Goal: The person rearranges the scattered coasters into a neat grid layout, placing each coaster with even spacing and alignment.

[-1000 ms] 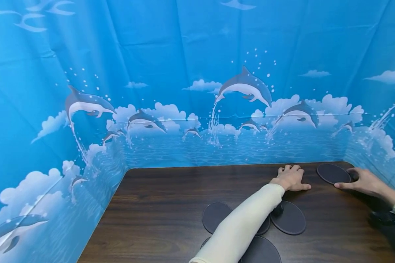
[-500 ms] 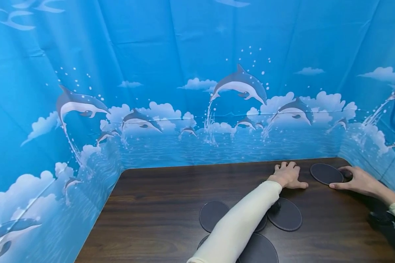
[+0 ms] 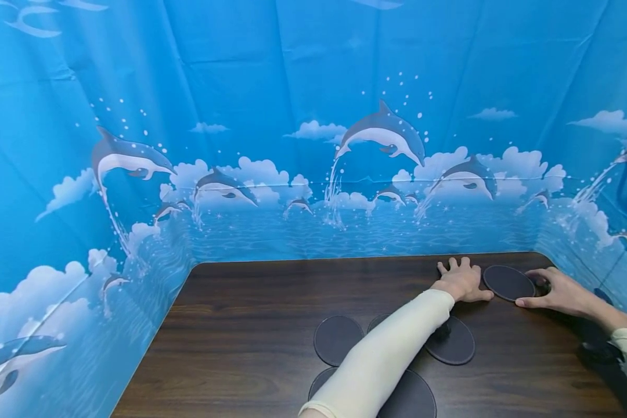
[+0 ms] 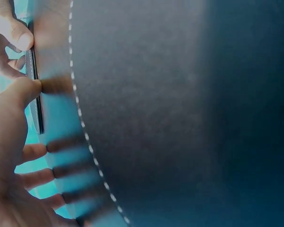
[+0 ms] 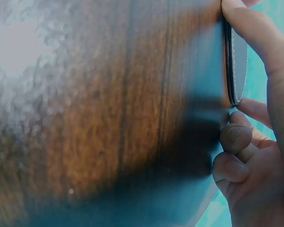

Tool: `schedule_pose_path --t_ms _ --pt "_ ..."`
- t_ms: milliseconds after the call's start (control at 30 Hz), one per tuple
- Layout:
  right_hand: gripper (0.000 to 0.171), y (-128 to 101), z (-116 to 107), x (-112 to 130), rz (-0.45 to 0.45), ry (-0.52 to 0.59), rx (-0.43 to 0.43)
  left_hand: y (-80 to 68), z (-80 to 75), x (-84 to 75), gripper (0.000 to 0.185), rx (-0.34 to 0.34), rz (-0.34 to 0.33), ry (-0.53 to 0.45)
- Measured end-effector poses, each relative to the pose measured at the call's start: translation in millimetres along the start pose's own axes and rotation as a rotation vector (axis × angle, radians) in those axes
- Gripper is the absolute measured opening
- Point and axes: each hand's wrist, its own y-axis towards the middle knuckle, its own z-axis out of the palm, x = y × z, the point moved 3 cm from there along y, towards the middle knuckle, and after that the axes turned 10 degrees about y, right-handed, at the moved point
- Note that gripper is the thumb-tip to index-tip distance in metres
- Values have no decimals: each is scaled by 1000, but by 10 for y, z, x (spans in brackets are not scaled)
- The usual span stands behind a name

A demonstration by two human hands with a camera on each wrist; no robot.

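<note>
A round dark leather coaster (image 3: pixel 509 283) with a stitched edge lies near the table's back right corner. My right hand (image 3: pixel 561 293) pinches its right edge between thumb and index finger, and the other fingers curl in the right wrist view. Beside its left edge my left hand (image 3: pixel 462 281) rests on the table with fingers spread, thumb pointing at the coaster. In the left wrist view, the left thumb (image 4: pixel 31 87) overlaps the coaster's rim (image 4: pixel 35 101). Under the left forearm lie several more coasters, one (image 3: pixel 451 342) right by the wrist and another (image 3: pixel 338 341) to its left.
The brown wood-grain table (image 3: pixel 240 325) ends at a blue dolphin-print curtain (image 3: pixel 266 232) at the back and sides. My left sleeve (image 3: pixel 381 354) crosses over the coasters and partly hides them. A large coaster surface (image 4: pixel 142 94) fills much of the left wrist view.
The right hand has slid the pinched coaster leftward along the table, closing the gap to the left thumb. The left hand has stayed nearly in place. The head view has shifted slightly.
</note>
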Motion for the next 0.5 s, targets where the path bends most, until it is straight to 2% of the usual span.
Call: schedule_pose_path --t_ms 500 --pt "84 28 42 60 -15 2 12 20 -7 -4 67 -22 -10 -66"
